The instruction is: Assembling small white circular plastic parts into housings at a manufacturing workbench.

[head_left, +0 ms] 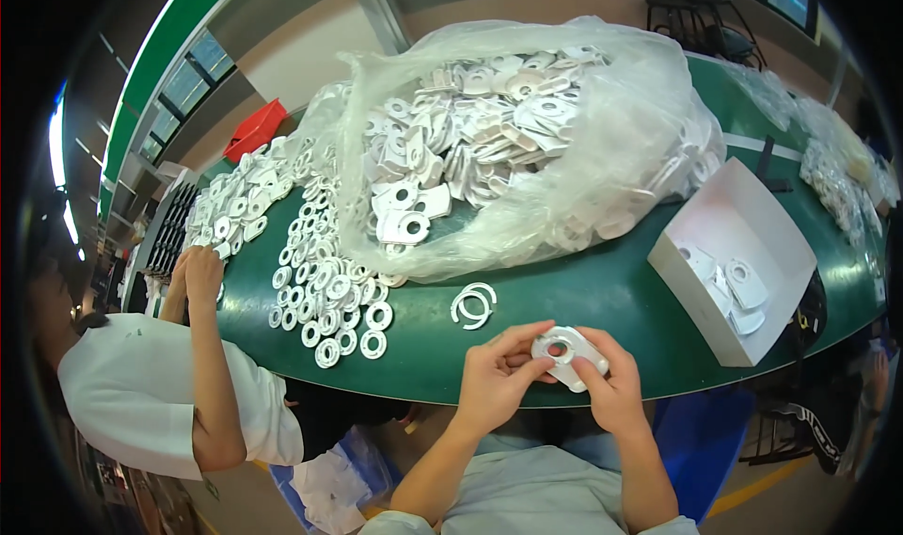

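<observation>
Between my two hands, above the table's near edge, is a white plastic plate [571, 372] with a round hole toward its left end. My left hand [499, 375] grips its left side, thumb by the hole. With fingers and thumb, my right hand [612, 377] holds the plate's right side. Just beyond my left hand lie a few white open rings [473, 306]. Farther left, many white round rings [329, 290] are heaped on the green table [564, 295]. A large clear plastic bag [621, 140] full of similar white plates [489, 111] sits ahead of me.
On the right stands a white box [701, 300] holding several white plates [746, 284]. A co-worker [169, 375] sits at the left by another heap of white parts [240, 196]. A red bin [255, 130] is at the far left, crumpled plastic [837, 187] at the far right.
</observation>
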Motion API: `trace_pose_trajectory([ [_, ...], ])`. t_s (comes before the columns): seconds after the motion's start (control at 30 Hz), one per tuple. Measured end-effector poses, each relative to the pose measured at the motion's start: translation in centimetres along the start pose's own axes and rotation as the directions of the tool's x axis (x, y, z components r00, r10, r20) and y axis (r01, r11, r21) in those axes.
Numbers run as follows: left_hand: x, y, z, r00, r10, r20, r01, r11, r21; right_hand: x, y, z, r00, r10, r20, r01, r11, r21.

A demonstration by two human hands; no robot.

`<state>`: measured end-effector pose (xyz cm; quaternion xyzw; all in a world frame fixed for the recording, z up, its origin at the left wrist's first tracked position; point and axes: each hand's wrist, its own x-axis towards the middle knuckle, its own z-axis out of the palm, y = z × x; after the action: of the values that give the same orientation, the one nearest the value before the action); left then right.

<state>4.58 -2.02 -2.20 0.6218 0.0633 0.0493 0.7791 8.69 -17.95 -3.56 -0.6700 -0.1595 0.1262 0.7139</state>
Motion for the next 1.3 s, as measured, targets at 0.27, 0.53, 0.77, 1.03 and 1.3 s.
trace_pose_trajectory([
  [0.27,8.0,5.9,-11.7,0.850,0.505,-0.152,-0.078,0.406,0.910,-3.2,-8.7,-12.5,0.714,-0.523,-0.466,0.026,0.685,-0.728],
  [0.53,13.0,5.5,-16.3,0.942,0.316,0.116,-0.084,-0.115,0.990,0.5,-9.5,-20.4,0.806,-0.226,-0.548,-0.385,0.503,-0.774],
  [0.77,9.1,6.4,-10.9,0.746,0.580,-0.327,-0.202,0.665,0.719,-1.0,-9.7,-14.3,0.659,-0.634,-0.404,-0.040,0.507,-0.861],
  [1.03,-1.9,1.8,-1.2,0.915,0.337,-0.222,-0.239,0.896,0.375,-1.4,-3.4,4.5,0.911,-0.344,0.228,0.413,0.754,-0.510],
  [1.3,-5.4,1.3,-8.9,0.677,0.688,-0.262,-0.040,0.390,0.920,-0.3,0.4,3.2,0.979,0.145,0.140,-0.170,0.968,0.182],
])
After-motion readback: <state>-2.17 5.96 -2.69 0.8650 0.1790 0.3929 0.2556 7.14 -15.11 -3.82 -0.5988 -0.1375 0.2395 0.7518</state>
